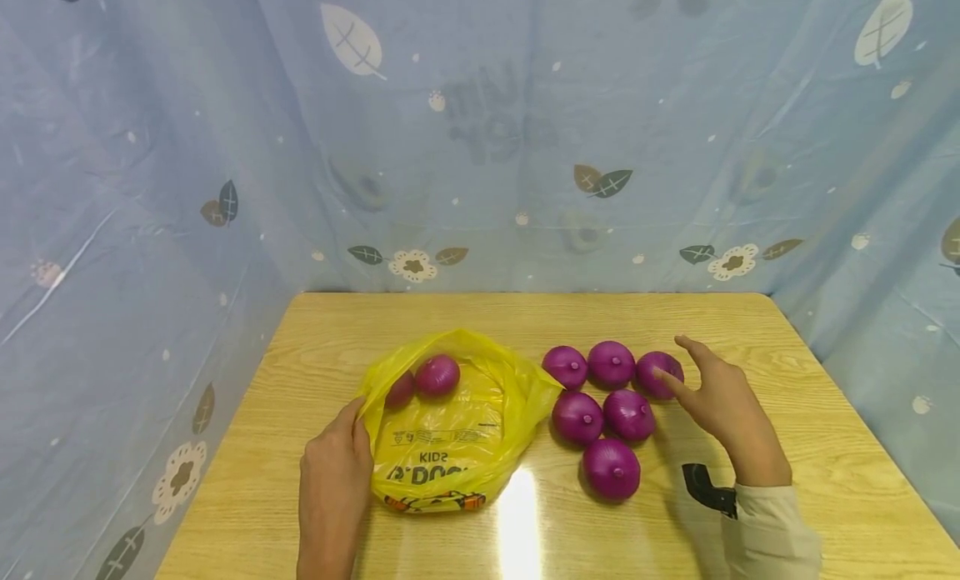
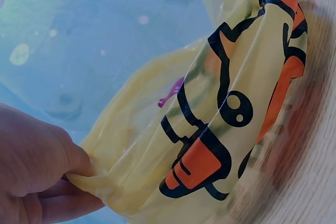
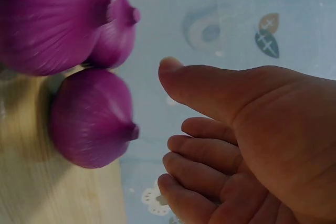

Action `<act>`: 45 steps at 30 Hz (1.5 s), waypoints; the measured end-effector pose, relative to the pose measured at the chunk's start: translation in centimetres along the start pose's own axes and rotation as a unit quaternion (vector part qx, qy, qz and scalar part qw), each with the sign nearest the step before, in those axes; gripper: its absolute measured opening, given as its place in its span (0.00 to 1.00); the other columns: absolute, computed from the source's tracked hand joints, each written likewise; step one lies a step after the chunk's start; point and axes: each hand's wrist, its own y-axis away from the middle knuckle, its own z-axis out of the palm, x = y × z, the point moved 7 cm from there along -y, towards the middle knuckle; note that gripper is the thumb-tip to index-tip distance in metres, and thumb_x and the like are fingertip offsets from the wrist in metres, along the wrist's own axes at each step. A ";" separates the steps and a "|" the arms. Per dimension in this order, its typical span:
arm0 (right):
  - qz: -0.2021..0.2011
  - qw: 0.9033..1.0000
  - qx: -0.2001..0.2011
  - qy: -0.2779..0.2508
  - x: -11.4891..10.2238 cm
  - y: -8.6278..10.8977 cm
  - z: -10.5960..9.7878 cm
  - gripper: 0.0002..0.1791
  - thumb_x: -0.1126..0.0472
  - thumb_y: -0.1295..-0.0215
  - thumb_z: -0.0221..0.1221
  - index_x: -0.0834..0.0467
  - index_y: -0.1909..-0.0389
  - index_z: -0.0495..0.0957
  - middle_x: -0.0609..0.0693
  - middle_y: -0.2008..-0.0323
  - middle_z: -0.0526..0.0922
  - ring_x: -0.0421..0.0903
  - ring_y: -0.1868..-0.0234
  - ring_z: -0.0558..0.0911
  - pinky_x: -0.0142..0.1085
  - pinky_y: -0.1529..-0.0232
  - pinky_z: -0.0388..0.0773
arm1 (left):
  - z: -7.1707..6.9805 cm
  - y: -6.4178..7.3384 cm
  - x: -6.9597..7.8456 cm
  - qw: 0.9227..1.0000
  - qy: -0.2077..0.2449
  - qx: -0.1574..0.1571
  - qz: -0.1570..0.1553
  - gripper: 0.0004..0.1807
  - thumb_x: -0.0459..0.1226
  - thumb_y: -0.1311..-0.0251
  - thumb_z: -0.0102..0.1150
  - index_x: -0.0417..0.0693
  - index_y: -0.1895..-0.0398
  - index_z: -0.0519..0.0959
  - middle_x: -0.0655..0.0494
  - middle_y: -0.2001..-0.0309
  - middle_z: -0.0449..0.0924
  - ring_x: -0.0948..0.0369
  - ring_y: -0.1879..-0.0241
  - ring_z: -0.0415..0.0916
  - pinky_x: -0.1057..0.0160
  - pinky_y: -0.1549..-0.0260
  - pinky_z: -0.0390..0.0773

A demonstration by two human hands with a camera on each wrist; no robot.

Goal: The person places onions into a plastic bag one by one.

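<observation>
My left hand pinches the left rim of a yellow plastic bag between thumb and fingers. The bag lies on the table with its mouth spread wide. Two purple onions show inside, one partly behind the other; printed black letters and an orange cartoon figure mark the bag. My right hand hovers beside the rightmost loose onion, thumb and fingers spread apart. In the right wrist view, a gap separates the fingers from the nearest onion. Nothing is held in that hand.
Several more purple onions sit grouped on the wooden table, right of the bag. Blue leaf-patterned curtains hang behind the table and along both sides. A black curved piece sticks out at the right sleeve.
</observation>
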 end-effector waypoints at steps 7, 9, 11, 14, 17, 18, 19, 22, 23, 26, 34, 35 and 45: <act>-0.001 1.000 -0.027 0.002 1.2 -0.4 1.4 0.45 0.47 0.26 0.66 0.71 0.23 0.60 0.81 0.33 0.69 0.82 0.37 0.72 0.73 0.40 0.72 | 0.2 0.0 -0.1 1.000 -0.001 -0.001 -0.002 0.17 0.29 0.23 0.52 0.35 0.37 0.82 0.34 0.45 0.86 0.39 0.51 0.87 0.40 0.59 0.87; 0.001 0.999 -0.035 0.001 1.4 -0.6 1.6 0.46 0.46 0.27 0.66 0.72 0.23 0.60 0.82 0.33 0.69 0.82 0.36 0.72 0.73 0.40 0.72 | 0.2 0.0 -0.2 1.000 -0.003 -0.004 -0.005 0.17 0.30 0.23 0.53 0.36 0.37 0.82 0.35 0.45 0.86 0.39 0.51 0.87 0.40 0.58 0.87; 0.002 0.999 -0.042 0.000 1.6 -0.7 1.9 0.47 0.46 0.27 0.67 0.72 0.23 0.59 0.82 0.33 0.69 0.82 0.36 0.71 0.73 0.40 0.72 | 0.2 -0.1 -0.2 1.000 -0.003 -0.006 -0.008 0.17 0.30 0.22 0.52 0.36 0.36 0.82 0.35 0.45 0.86 0.39 0.51 0.87 0.40 0.59 0.87; -0.001 0.999 -0.045 -0.002 1.9 -0.8 2.2 0.47 0.47 0.29 0.68 0.73 0.24 0.60 0.83 0.34 0.69 0.82 0.36 0.72 0.73 0.40 0.72 | 0.2 -0.1 -0.2 1.000 -0.002 -0.008 -0.009 0.17 0.30 0.22 0.52 0.36 0.36 0.81 0.35 0.45 0.86 0.40 0.52 0.88 0.40 0.59 0.87; -0.005 0.999 -0.045 -0.003 2.0 -0.9 2.4 0.47 0.47 0.30 0.70 0.74 0.24 0.60 0.82 0.35 0.70 0.82 0.37 0.73 0.72 0.40 0.73 | 0.2 -0.1 -0.1 1.000 0.000 -0.008 -0.007 0.17 0.30 0.22 0.52 0.37 0.36 0.81 0.35 0.45 0.86 0.40 0.52 0.87 0.40 0.59 0.87; -0.005 0.999 -0.046 -0.004 2.1 -1.0 2.4 0.48 0.47 0.30 0.70 0.74 0.24 0.60 0.82 0.35 0.70 0.82 0.37 0.73 0.72 0.40 0.73 | 0.2 -0.1 -0.1 1.000 0.000 -0.008 -0.006 0.17 0.30 0.22 0.53 0.37 0.36 0.81 0.35 0.45 0.86 0.40 0.51 0.87 0.40 0.59 0.87; -0.005 0.999 -0.047 -0.005 2.1 -1.0 2.5 0.48 0.47 0.30 0.70 0.73 0.24 0.60 0.82 0.34 0.70 0.82 0.37 0.73 0.72 0.40 0.72 | 0.1 -0.1 0.0 1.000 0.000 -0.008 -0.006 0.17 0.30 0.22 0.53 0.37 0.36 0.82 0.35 0.45 0.86 0.39 0.51 0.87 0.40 0.59 0.87; -0.004 0.999 -0.051 -0.010 2.2 -1.1 2.7 0.49 0.46 0.31 0.70 0.73 0.24 0.60 0.82 0.34 0.69 0.82 0.36 0.72 0.72 0.39 0.72 | 0.1 -0.2 0.0 1.000 -0.001 -0.008 -0.004 0.17 0.30 0.23 0.53 0.37 0.36 0.82 0.35 0.45 0.86 0.39 0.50 0.87 0.40 0.57 0.87; -0.003 0.999 -0.052 -0.012 2.3 -1.1 2.8 0.50 0.46 0.31 0.70 0.73 0.24 0.59 0.82 0.33 0.69 0.82 0.36 0.72 0.72 0.39 0.72 | 0.1 -0.2 0.0 1.000 -0.001 -0.008 -0.003 0.17 0.30 0.23 0.53 0.37 0.36 0.81 0.35 0.45 0.86 0.39 0.49 0.86 0.40 0.57 0.87; -0.001 0.999 -0.053 -0.014 2.4 -1.2 3.0 0.51 0.45 0.32 0.71 0.73 0.24 0.59 0.82 0.33 0.69 0.81 0.36 0.72 0.72 0.39 0.72 | 0.1 -0.2 0.0 1.000 -0.001 -0.010 -0.003 0.17 0.30 0.22 0.53 0.36 0.36 0.81 0.34 0.45 0.85 0.39 0.49 0.86 0.40 0.57 0.87; -0.004 0.999 -0.038 -0.010 2.7 -1.5 2.7 0.48 0.46 0.31 0.71 0.73 0.26 0.61 0.83 0.38 0.73 0.81 0.39 0.75 0.71 0.42 0.75 | 0.3 -0.1 0.0 1.000 0.000 -0.016 -0.010 0.18 0.30 0.22 0.53 0.37 0.35 0.81 0.35 0.44 0.85 0.40 0.49 0.86 0.40 0.56 0.87; -0.006 0.999 -0.034 -0.011 2.8 -1.5 2.7 0.47 0.47 0.31 0.71 0.73 0.26 0.62 0.83 0.39 0.74 0.81 0.40 0.76 0.71 0.43 0.75 | 0.4 -0.1 0.0 1.000 0.001 -0.016 -0.010 0.18 0.30 0.22 0.53 0.37 0.35 0.81 0.35 0.44 0.85 0.40 0.49 0.87 0.40 0.56 0.87; -0.018 0.999 -0.023 -0.025 2.9 -1.7 3.1 0.46 0.49 0.31 0.71 0.75 0.28 0.63 0.82 0.41 0.76 0.79 0.41 0.78 0.68 0.44 0.78 | 0.3 -0.2 -0.1 1.000 -0.001 -0.016 -0.011 0.18 0.30 0.22 0.53 0.37 0.35 0.81 0.35 0.44 0.85 0.39 0.48 0.86 0.40 0.56 0.87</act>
